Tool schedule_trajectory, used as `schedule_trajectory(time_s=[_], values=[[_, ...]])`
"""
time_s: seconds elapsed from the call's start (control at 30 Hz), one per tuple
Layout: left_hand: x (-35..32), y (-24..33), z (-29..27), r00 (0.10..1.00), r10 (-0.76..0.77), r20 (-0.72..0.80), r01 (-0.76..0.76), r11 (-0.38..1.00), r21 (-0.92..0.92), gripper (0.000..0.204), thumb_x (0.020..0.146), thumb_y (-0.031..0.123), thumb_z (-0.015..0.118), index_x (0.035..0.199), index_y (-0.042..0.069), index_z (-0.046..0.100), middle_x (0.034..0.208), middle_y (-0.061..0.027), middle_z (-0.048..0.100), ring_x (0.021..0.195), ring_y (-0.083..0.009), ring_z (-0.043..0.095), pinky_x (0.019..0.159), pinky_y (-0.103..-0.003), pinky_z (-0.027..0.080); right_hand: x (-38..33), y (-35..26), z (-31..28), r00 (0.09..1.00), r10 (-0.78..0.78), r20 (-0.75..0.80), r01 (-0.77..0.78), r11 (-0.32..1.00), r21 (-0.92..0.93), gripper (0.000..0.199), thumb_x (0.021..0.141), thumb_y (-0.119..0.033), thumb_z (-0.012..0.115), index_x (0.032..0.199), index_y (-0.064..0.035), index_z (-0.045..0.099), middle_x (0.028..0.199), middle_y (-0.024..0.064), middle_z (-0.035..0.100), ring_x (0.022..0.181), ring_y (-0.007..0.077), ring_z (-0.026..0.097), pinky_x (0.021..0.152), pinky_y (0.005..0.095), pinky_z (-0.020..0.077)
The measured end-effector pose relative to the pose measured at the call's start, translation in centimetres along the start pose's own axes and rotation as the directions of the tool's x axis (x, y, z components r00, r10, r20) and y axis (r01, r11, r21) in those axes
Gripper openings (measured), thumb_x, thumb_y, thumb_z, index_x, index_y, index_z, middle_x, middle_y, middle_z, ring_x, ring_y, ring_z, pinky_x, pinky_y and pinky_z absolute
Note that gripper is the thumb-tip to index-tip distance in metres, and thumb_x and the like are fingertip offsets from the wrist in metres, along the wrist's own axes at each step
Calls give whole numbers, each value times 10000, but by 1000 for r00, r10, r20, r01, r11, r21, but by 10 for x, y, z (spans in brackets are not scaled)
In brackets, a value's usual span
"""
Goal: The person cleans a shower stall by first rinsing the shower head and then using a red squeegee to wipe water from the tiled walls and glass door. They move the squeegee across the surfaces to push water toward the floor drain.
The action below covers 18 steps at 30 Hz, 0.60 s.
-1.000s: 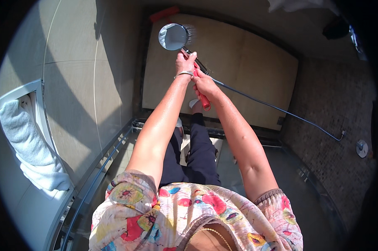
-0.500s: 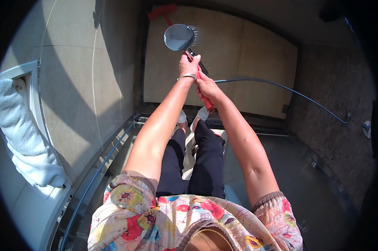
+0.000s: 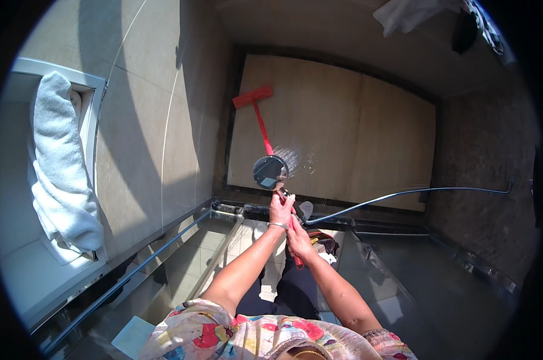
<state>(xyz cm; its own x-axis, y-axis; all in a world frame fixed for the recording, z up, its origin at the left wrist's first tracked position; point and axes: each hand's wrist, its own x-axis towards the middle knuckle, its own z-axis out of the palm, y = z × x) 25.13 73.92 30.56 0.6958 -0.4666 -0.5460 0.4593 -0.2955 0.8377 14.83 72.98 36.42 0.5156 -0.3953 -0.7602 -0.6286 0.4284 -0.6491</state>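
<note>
My left hand (image 3: 280,210) is closed around the handle of a round hand shower (image 3: 270,172), with part of a red pole against its palm. Water sprays from the shower's far side. Just below, my right hand (image 3: 299,241) grips the red pole, whose end sticks out under the fist. The pole belongs to a red T-shaped floor squeegee (image 3: 260,127), its wide head resting on the beige floor panel at the far left. The shower head covers part of the pole. The fingers overlap, so the exact split of the grip is partly hidden.
A metal hose (image 3: 397,195) runs from my hands to the right wall. The beige floor (image 3: 397,132) has a dark border. A white towel (image 3: 64,162) hangs over a white ledge on the left. Glass panels and a metal rail (image 3: 127,279) stand near me.
My view has tilted up, so the whole squeegee head shows and my hands sit lower in the picture. Both grips stay the same. The shower face has turned and now overlaps the red pole.
</note>
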Motion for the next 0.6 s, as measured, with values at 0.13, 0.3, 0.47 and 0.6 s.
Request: schedule_trajectory(time_s=[0.13,0.3,0.47,0.6], values=[[-1,-23,-23,989,117,-95,-118,993,-12,151,793,84,571,900,30,478,763,-32,576,677,-92,554,591,-228,463,11,27,29,997,-33,-72,31,999,-30,494,838,-226,432,1304,-129,297,693,96,558,500,153,503,475,294,422],[58,-8,-29,966,231,-119,-243,965,-95,151,800,98,573,886,30,468,776,-55,586,672,-105,557,602,-234,459,88,6,38,999,-18,-42,23,992,127,300,852,-228,411,1103,-62,419,608,82,529,428,166,484,387,306,383],[72,12,-10,960,272,-70,-277,958,-77,144,786,88,584,862,19,482,773,-52,585,696,-111,561,641,-250,455,76,63,69,958,-216,-191,250,952,178,488,860,-229,426,1314,-152,265,578,40,493,413,139,435,388,285,372],[70,-14,-36,956,279,-96,-284,957,-51,133,788,55,571,883,31,481,768,-43,577,706,-118,561,681,-250,454,-25,82,81,993,119,-12,-117,986,122,523,861,-224,402,1345,-229,206,543,14,461,407,104,455,389,232,399]])
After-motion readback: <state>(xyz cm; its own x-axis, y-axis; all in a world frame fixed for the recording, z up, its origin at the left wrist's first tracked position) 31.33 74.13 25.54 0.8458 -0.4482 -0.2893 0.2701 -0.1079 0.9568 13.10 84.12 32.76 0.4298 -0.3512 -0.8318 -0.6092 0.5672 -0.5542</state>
